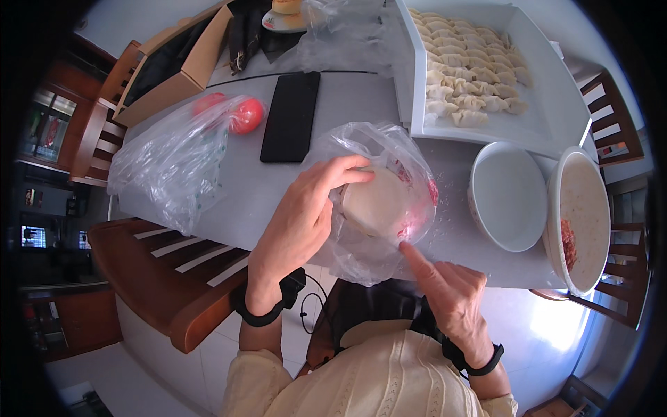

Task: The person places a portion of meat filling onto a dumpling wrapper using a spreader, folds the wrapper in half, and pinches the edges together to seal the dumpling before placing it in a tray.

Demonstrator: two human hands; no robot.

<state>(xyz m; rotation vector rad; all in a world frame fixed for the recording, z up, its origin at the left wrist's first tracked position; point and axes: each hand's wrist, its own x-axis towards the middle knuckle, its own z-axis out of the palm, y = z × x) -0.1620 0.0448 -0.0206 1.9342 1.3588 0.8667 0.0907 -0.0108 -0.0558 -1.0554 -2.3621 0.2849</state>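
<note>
A stack of round dough wrappers point(376, 202) lies in a clear plastic bag point(359, 260) with red print, near the table's front edge. My left hand point(299, 219) rests on the upper left of the stack, fingertips on the top wrapper. Whether it grips a wrapper is hard to tell. At the bag's lower right rim is my right hand point(448, 292), index finger stretched out, the other fingers curled, holding nothing visible. To the right stand a white bowl point(509, 195) and a larger bowl point(589, 208) with some minced meat filling point(568, 245) in it.
Rows of dumplings point(469, 62) fill part of a white tray point(547, 122) at the back right. A black smartphone point(290, 117) and a plastic bag with red round items point(246, 114) lie left. Behind are a cardboard box point(200, 57) and a plate point(284, 22). A wooden chair point(172, 302) stands front left.
</note>
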